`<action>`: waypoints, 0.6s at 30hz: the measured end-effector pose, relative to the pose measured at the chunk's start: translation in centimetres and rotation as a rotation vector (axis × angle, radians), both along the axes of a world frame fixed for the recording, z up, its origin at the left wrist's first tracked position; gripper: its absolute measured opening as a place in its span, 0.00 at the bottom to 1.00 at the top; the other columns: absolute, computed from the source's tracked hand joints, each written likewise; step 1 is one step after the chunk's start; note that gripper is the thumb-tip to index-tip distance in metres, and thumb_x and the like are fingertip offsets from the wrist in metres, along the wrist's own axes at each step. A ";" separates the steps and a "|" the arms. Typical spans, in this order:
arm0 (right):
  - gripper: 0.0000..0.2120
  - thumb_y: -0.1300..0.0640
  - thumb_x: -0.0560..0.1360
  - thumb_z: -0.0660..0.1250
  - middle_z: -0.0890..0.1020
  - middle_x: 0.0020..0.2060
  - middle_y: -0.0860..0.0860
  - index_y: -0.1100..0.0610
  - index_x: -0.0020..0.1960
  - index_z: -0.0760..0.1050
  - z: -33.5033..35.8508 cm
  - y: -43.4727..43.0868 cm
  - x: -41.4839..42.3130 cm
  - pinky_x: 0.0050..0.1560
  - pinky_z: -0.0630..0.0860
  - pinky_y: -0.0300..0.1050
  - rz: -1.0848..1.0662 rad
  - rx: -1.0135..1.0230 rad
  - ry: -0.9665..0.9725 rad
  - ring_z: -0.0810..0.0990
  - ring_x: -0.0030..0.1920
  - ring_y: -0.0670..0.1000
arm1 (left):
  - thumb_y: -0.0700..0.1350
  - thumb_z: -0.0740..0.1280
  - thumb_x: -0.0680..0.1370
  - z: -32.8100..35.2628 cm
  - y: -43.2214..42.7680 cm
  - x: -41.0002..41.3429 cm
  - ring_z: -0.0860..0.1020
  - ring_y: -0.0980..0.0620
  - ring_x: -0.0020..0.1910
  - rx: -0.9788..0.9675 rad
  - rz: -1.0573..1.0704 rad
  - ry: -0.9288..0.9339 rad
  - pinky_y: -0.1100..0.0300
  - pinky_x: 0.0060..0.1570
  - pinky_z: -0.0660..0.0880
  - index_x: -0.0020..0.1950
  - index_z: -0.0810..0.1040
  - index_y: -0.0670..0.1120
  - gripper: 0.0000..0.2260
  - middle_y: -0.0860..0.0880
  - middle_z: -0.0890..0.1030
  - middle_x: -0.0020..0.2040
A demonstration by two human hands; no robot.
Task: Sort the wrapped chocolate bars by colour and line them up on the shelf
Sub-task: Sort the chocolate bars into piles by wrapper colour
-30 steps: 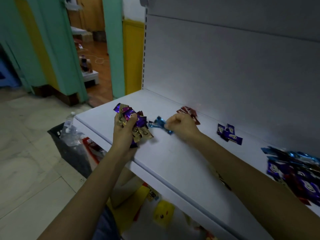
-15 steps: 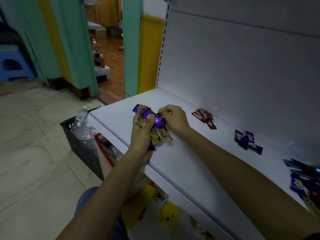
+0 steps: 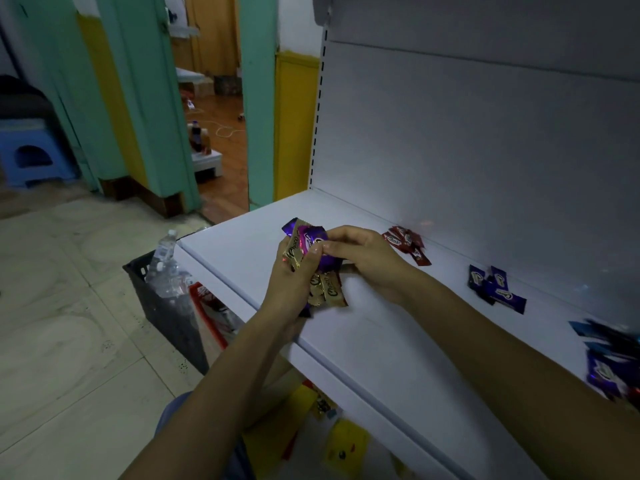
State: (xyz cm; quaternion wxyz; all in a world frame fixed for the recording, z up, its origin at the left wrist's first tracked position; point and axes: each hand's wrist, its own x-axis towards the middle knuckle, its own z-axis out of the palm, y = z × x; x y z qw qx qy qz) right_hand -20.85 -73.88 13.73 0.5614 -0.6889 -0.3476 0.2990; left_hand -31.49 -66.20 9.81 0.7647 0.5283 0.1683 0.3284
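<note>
Since a second ago the right hand [image 3: 363, 258] has come back from the shelf [image 3: 381, 341] to the bunch of bars [image 3: 325, 289], and now pinches the purple bar [image 3: 313, 237] at its top between thumb and forefinger. The left hand [image 3: 291, 282] grips that bunch of gold and purple wrappers just above the shelf's front part, fingers curled round it. Farther back lie the red bars [image 3: 407, 244] near the back panel, the dark blue bars [image 3: 495, 289] to their right, and a mixed pile [image 3: 609, 358], blurred, at the right edge. Beside the shelf on the floor stands a black crate [image 3: 166, 306] holding water bottles [image 3: 162, 254].
</note>
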 end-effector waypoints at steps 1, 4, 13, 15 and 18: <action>0.09 0.60 0.75 0.67 0.82 0.51 0.57 0.61 0.55 0.77 -0.1 -0.6 0.1 0.57 0.77 0.50 -0.033 0.017 0.019 0.80 0.53 0.53 | 0.45 0.62 0.80 0.3 -0.5 0.3 0.82 0.50 0.49 0.029 -0.016 0.004 0.62 0.42 0.79 0.68 0.68 0.43 0.16 0.41 0.80 0.57; 0.08 0.60 0.75 0.67 0.82 0.51 0.57 0.60 0.54 0.78 -0.1 -3.4 0.7 0.57 0.77 0.50 -0.127 0.070 0.064 0.81 0.53 0.55 | 0.43 0.61 0.81 1.1 -2.8 1.8 0.82 0.53 0.46 0.026 -0.103 0.001 0.65 0.38 0.78 0.67 0.69 0.42 0.15 0.41 0.80 0.55; 0.10 0.61 0.74 0.70 0.80 0.40 0.50 0.62 0.54 0.77 -1.7 -15.5 6.8 0.37 0.75 0.32 -0.848 0.057 -0.288 0.78 0.39 0.45 | 0.35 0.63 0.79 0.4 -9.6 5.6 0.80 0.61 0.38 0.365 -0.264 0.083 0.70 0.36 0.75 0.60 0.73 0.48 0.12 0.49 0.79 0.47; 0.08 0.60 0.73 0.71 0.80 0.39 0.50 0.59 0.51 0.77 -3.2 -17.6 8.3 0.44 0.77 0.41 -0.939 -0.059 -0.561 0.77 0.39 0.46 | 0.36 0.65 0.78 -0.1 -9.7 5.5 0.80 0.63 0.39 0.486 -0.259 0.107 0.68 0.39 0.75 0.62 0.73 0.47 0.14 0.49 0.80 0.49; 0.08 0.57 0.74 0.68 0.81 0.47 0.54 0.56 0.52 0.78 -5.3 -18.8 9.6 0.54 0.72 0.51 -0.993 -0.383 -0.792 0.76 0.49 0.54 | 0.38 0.65 0.79 -0.2 -9.8 5.1 0.81 0.61 0.40 0.490 -0.231 0.113 0.66 0.41 0.77 0.62 0.72 0.48 0.13 0.51 0.81 0.48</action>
